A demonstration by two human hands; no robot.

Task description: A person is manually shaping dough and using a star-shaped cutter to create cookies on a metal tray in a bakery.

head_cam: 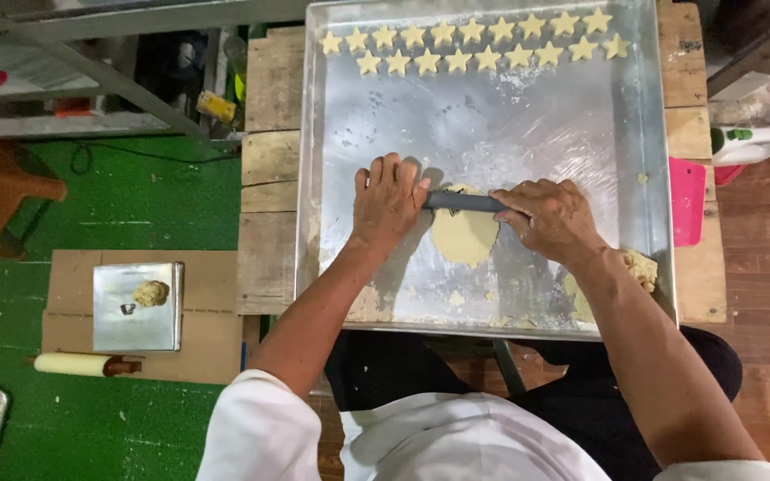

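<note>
- While a flat round of pale dough is lying in the middle of the big metal tray, a dark rolling pin is resting across its far edge
- Left hand is pressing down on the pin's left end, fingers curled over it and closed around it
- Right hand is gripping the pin's right end, knuckles up, fingers wrapped around it
- A lump of spare dough is sitting in the tray's near right corner, just beside the right forearm
- Two rows of star-shaped cut-outs are lining the tray's far edge, well apart from the hands
- A wooden table is bearing the tray, and a pink scraper is lying at its right side
- On the green floor to the left, a small metal tray with a dough lump is sitting on cardboard, a pale wooden rolling pin near it
</note>
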